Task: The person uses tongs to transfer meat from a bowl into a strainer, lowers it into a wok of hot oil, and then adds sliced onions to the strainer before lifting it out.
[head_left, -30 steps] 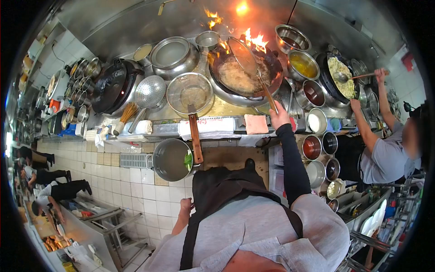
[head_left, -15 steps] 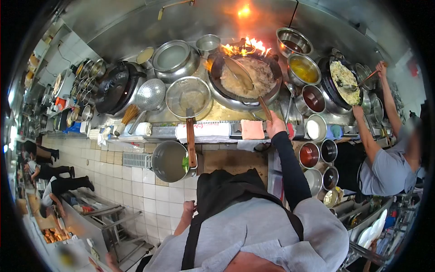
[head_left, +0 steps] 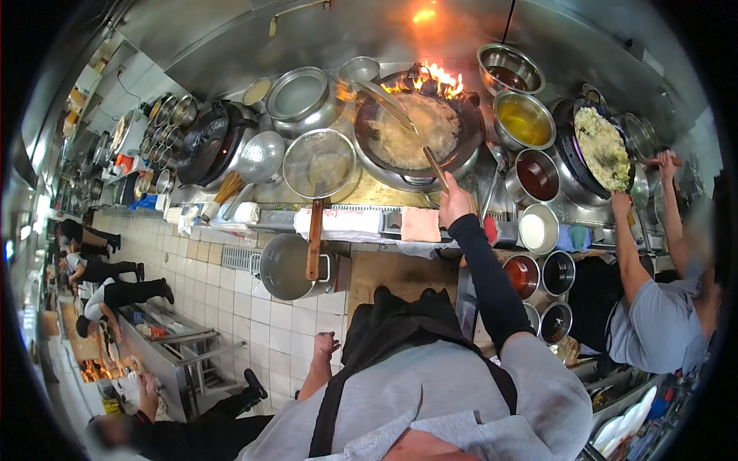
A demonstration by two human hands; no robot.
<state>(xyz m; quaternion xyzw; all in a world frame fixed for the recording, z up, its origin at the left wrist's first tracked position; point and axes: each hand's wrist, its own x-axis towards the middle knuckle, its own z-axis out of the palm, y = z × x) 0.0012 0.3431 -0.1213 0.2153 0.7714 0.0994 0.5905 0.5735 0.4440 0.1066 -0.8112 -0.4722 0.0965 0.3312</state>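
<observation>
Black sleeve (head_left: 483,270); grey shirt (head_left: 430,388) under black apron straps (head_left: 330,403). Pale beige food in dark wok (head_left: 419,131), orange flame (head_left: 440,77) behind. Brown wooden handle on steel strainer (head_left: 320,163). Yellow liquid in steel bowl (head_left: 524,119). White floor tiles (head_left: 254,307).

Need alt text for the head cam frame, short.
The person's right hand grips the wooden handle of a long metal ladle reaching into a large round steel wok of pale food, flames behind it. Their left hand hangs empty beside the dark apron.
</observation>
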